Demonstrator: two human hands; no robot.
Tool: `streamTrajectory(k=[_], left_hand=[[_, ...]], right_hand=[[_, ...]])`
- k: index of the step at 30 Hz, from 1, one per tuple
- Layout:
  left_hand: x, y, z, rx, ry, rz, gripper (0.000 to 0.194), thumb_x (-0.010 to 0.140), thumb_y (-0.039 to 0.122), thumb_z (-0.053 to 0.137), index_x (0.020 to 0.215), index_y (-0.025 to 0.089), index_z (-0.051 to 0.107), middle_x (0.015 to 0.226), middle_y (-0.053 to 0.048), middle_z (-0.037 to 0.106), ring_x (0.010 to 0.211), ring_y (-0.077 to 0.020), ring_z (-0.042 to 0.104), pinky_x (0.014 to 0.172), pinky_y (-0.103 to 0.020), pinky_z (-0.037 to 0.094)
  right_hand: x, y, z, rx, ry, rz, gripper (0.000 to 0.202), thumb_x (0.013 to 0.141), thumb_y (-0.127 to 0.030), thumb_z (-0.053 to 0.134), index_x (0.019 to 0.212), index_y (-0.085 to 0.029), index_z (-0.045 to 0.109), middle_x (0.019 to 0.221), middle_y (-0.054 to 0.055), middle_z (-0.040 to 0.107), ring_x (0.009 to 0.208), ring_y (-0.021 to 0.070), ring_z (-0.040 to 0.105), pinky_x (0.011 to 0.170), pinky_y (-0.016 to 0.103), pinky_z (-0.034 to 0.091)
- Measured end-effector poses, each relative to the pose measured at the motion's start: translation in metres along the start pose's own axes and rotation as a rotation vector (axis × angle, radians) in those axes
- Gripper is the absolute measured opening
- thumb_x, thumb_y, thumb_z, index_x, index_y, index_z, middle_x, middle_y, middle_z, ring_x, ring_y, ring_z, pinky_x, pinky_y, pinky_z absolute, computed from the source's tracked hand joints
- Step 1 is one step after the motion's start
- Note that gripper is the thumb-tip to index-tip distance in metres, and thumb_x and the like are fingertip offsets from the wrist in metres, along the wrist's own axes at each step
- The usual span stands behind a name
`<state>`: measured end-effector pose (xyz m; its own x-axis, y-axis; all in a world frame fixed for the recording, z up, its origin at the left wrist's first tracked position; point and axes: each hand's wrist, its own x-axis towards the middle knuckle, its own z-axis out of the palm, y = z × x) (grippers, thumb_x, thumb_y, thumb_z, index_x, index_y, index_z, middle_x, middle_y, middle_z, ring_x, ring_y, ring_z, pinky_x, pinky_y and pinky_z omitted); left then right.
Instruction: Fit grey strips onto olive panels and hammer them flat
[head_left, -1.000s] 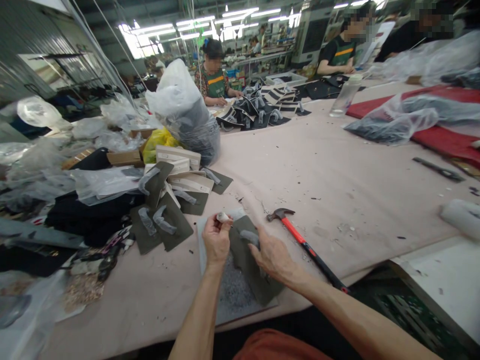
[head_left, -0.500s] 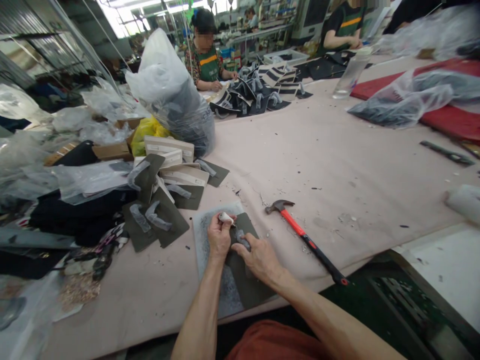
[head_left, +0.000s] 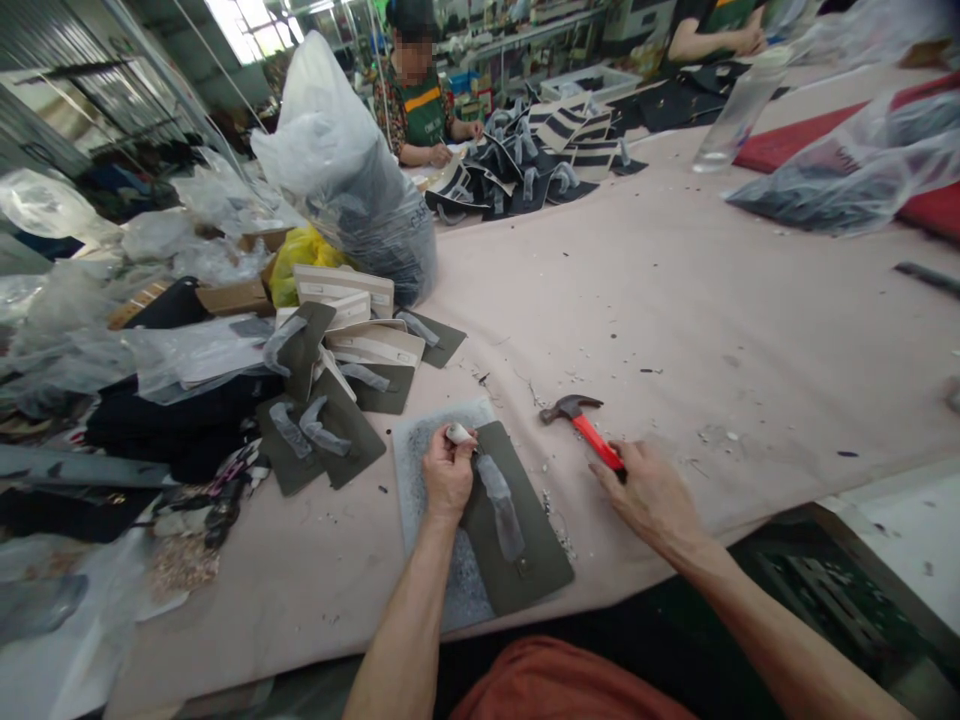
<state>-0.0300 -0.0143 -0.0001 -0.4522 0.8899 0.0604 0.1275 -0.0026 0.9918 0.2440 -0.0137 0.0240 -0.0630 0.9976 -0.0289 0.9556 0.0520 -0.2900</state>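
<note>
My left hand (head_left: pixel 448 475) is closed round a small white-topped tool (head_left: pixel 458 433) at the upper left edge of a dark green panel (head_left: pixel 540 545). A plastic-wrapped strap (head_left: pixel 502 505) lies along that panel, which rests partly on a speckled grey slab (head_left: pixel 450 590). To the right, my right hand (head_left: pixel 649 490) is on the handle of a claw hammer (head_left: pixel 594 440), fingers over its dark grip, thumb at the near side. The hammer's head lies on the table, pointing up and left.
More green panels (head_left: pixel 341 430) and beige ones (head_left: pixel 375 343) are piled at the left, before a big plastic bag (head_left: pixel 352 190). A person (head_left: pixel 424 110) works across the table (head_left: pixel 540 290) near striped pieces. A bottle (head_left: pixel 739 115) stands at the far right.
My right hand has left the wrapped strap and moved right onto the hammer handle. The strap now lies uncovered on the panel. My left hand still holds the white-topped tool. The camera view has shifted.
</note>
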Motion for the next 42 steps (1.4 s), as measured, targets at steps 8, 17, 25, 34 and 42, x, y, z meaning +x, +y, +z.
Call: streamTrajectory(k=[8, 17, 25, 34, 42], left_hand=[[-0.002, 0.004, 0.0, 0.128, -0.032, 0.096, 0.023, 0.081, 0.029, 0.069, 0.101, 0.021, 0.062, 0.091, -0.006, 0.076, 0.084, -0.0211, 0.073, 0.078, -0.033, 0.057], [-0.004, 0.015, -0.003, 0.194, -0.137, 0.183, 0.016, 0.081, 0.023, 0.065, 0.097, 0.024, 0.07, 0.094, -0.005, 0.077, 0.085, -0.0229, 0.071, 0.08, -0.036, 0.055], [-0.003, 0.012, -0.004, 0.162, -0.158, 0.164, 0.018, 0.08, 0.021, 0.064, 0.096, 0.025, 0.073, 0.088, -0.004, 0.076, 0.079, -0.022, 0.069, 0.075, -0.033, 0.052], [-0.002, 0.005, -0.006, 0.228, -0.181, 0.214, 0.017, 0.081, 0.019, 0.06, 0.094, 0.023, 0.071, 0.076, -0.001, 0.072, 0.07, -0.0181, 0.066, 0.069, -0.028, 0.05], [-0.002, 0.007, -0.007, 0.207, -0.192, 0.182, 0.014, 0.08, 0.022, 0.065, 0.093, 0.022, 0.071, 0.086, -0.003, 0.073, 0.079, -0.0202, 0.067, 0.076, -0.03, 0.05]], right_hand=[[0.0, 0.005, -0.012, 0.505, -0.478, 0.237, 0.011, 0.085, -0.03, 0.048, 0.081, -0.019, 0.05, 0.073, 0.003, 0.054, 0.062, 0.0158, 0.051, 0.057, 0.028, 0.039], [0.003, -0.065, -0.075, 0.606, -0.219, -0.085, 0.026, 0.093, -0.044, 0.039, 0.077, -0.023, 0.042, 0.061, -0.003, 0.047, 0.051, 0.012, 0.042, 0.05, 0.025, 0.03], [0.02, -0.071, -0.101, -0.013, -0.228, -0.446, 0.022, 0.097, -0.037, 0.042, 0.087, -0.021, 0.051, 0.058, -0.001, 0.049, 0.045, 0.0114, 0.032, 0.049, 0.03, 0.016], [0.008, -0.078, -0.098, 0.1, -0.14, -0.433, 0.027, 0.099, -0.038, 0.035, 0.081, -0.022, 0.047, 0.057, 0.0, 0.051, 0.045, 0.0119, 0.036, 0.05, 0.029, 0.018], [0.01, -0.021, -0.052, 0.059, -0.365, -0.196, 0.033, 0.101, -0.04, 0.033, 0.083, -0.02, 0.051, 0.065, 0.002, 0.058, 0.056, 0.0153, 0.051, 0.056, 0.028, 0.029]])
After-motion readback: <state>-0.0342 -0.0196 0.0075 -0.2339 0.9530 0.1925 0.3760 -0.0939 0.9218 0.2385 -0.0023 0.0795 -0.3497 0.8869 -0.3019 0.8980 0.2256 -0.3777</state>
